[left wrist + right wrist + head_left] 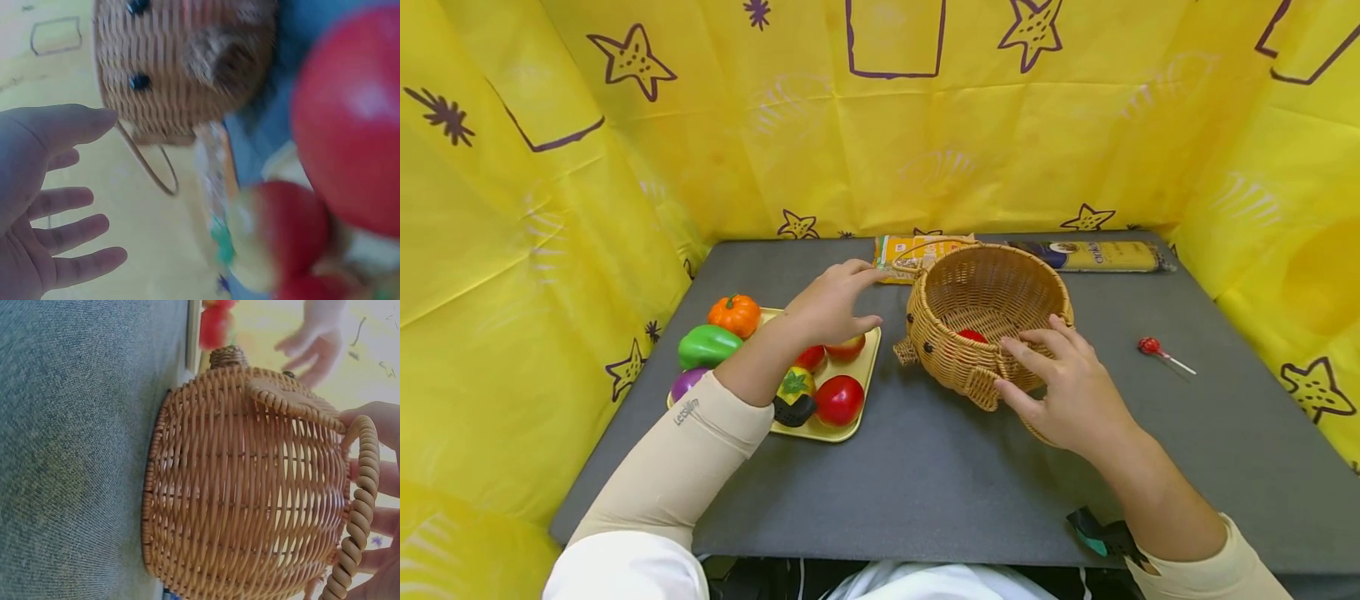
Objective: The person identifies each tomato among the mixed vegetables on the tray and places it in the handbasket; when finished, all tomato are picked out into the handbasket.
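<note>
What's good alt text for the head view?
A wicker basket with something red inside sits on a grey table, a person's right hand at its rim. The left hand hovers near a tray of colourful produce.

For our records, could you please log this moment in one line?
left hand: empty, near basket; right hand: at basket rim; basket: red item inside; tray: produce

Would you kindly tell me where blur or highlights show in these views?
Head: highlights on the green pepper; left wrist: the large red fruit, up close, is out of focus; right wrist: the basket looks crisp, the red shape beyond it blurred.
</note>
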{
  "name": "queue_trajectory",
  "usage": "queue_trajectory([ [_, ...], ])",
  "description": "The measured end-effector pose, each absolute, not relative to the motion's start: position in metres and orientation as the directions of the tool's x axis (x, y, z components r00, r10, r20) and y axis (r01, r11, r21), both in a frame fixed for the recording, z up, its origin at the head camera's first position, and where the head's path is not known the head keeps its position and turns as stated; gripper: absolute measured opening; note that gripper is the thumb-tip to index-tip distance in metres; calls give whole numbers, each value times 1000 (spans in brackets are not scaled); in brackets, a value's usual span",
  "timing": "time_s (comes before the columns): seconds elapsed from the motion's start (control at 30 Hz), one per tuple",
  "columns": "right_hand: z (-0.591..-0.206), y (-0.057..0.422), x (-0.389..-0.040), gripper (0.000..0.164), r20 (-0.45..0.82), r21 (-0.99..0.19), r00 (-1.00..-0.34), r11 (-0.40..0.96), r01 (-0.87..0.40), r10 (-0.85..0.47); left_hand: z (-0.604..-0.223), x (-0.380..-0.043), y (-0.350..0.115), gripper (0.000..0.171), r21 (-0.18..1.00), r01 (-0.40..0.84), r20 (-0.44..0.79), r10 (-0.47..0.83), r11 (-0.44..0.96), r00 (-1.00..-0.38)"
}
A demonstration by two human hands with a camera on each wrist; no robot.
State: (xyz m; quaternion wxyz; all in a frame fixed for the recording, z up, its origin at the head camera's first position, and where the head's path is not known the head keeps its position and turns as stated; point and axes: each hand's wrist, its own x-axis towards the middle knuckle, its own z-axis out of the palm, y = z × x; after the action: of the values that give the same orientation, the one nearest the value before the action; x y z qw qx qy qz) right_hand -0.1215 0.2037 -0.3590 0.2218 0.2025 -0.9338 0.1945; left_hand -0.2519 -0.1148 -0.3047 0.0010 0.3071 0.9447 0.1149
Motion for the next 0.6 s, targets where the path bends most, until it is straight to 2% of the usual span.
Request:
queue_trajectory([
  [0.23, -358, 204, -121, 48, 480, -276, -828, 846, -457, -290, -322, -262, -134, 67, 204, 511, -74, 534, 835, -842],
  [0.37, -357, 204, -120, 48, 467, -276, -835, 849, -450, -291, -334, -266, -137, 66, 202, 490, -165, 522, 848, -837],
  [0.6, -358, 204, -121, 48, 474, -271, -829, 847, -458, -297, -345, -269, -139, 62, 188, 503, -194, 534, 843, -823],
])
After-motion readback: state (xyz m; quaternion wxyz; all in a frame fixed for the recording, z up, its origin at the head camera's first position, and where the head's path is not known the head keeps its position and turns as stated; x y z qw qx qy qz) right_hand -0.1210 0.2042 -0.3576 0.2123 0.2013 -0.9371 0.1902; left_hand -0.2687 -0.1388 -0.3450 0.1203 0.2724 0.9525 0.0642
